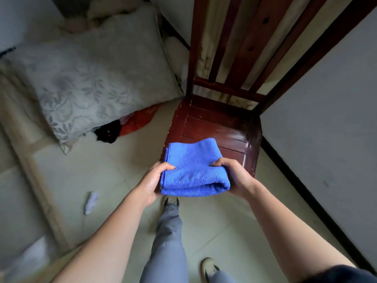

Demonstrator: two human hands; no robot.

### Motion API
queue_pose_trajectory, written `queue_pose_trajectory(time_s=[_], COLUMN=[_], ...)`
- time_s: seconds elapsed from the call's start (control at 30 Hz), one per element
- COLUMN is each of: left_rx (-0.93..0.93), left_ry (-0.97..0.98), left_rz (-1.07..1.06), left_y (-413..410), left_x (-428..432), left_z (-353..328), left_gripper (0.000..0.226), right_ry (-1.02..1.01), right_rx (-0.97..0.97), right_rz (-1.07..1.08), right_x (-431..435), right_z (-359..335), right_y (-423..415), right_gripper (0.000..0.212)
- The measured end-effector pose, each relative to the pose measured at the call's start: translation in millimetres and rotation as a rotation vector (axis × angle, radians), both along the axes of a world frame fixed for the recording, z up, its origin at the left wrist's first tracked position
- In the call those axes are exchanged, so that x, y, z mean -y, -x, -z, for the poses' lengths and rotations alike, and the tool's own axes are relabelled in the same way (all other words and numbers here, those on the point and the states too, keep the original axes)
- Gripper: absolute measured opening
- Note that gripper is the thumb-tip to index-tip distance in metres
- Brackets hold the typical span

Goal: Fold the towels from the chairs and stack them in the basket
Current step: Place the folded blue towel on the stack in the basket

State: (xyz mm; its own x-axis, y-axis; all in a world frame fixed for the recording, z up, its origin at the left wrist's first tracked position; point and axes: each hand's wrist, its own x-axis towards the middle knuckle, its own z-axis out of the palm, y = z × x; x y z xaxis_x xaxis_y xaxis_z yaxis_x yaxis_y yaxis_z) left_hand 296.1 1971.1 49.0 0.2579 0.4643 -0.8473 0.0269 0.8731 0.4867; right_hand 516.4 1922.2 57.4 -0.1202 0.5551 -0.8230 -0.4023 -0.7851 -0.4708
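Pale tiled floor [114,180], wooden chair [220,127] against wall. Left hand [152,182] and right hand [232,176] each clamp one side of folded blue towel [193,170], plush, layered edges showing, held over the seat's front edge. No readable writing anywhere.

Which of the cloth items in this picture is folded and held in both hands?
The blue towel, gripped by the left hand and right hand; the red and black cloths lie crumpled on the floor.

Folded blue towel [192,170] held at both ends, left hand [152,183] and right hand [234,176] gripping. Dark red wooden chair [216,123] just beyond; floral pillow [91,78] far left.
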Motion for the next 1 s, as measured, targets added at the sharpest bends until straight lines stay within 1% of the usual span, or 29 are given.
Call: queue_pose_trajectory(time_s=[0.03,0.07,0.17,0.27,0.33,0.4,0.47,0.57,0.7,0.77,0.83,0.87,0.9,0.93,1.0], left_rx=[-0.012,-0.021,-0.028,-0.017,-0.003,0.004,-0.01,-0.009,-0.001,-0.015,-0.054,-0.088,-0.105,-0.121,-0.151], left_ry=[-0.033,-0.059,-0.108,-0.154,-0.173,-0.173,-0.189,-0.219,-0.27,-0.272,-0.261,-0.261,-0.262,-0.267,-0.279], left_rz=[-0.024,-0.043,-0.132,-0.22,-0.308,-0.393,-0.494,-0.622,-0.774,-0.848,-0.915,-0.96,-0.975,-0.994,-1.063], left_y=[4,9,25,41,56,71,95,135,198,231,267,297,310,328,373], left_x=[17,34,95,163,214,256,305,372,460,505,554,593,611,636,699], left_z=[-10,-20,-51,-78,-98,-114,-136,-164,-189,-195,-197,-197,-198,-200,-209], left_gripper=[0.013,0.013,0.032,0.048,0.048,0.049,0.049,0.041,0.037,0.032,0.031,0.032,0.031,0.03,0.031], right_ry=[-0.024,-0.045,-0.085,-0.164,-0.189,-0.215,-0.254,-0.28,-0.299,-0.324,-0.36,-0.367,-0.376,-0.399,-0.424], right_rx=[0.007,0.019,0.054,0.065,0.044,0.039,0.048,0.055,0.044,0.053,0.079,0.079,0.085,0.078,0.049], right_rz=[-0.03,-0.07,-0.209,-0.335,-0.425,-0.48,-0.557,-0.68,-0.878,-0.949,-1.011,-1.06,-1.071,-1.099,-1.192], right_x=[11,22,64,105,137,160,188,227,284,313,343,372,383,402,453], right_z=[-9,-19,-49,-77,-98,-114,-134,-156,-179,-186,-191,-193,-193,-197,-209], right_y=[2,5,18,32,51,70,102,155,233,274,319,357,374,398,457], right_gripper=[0.016,0.017,0.027,0.024,0.023,0.026,0.031,0.033,0.039,0.045,0.056,0.062,0.064,0.061,0.044])
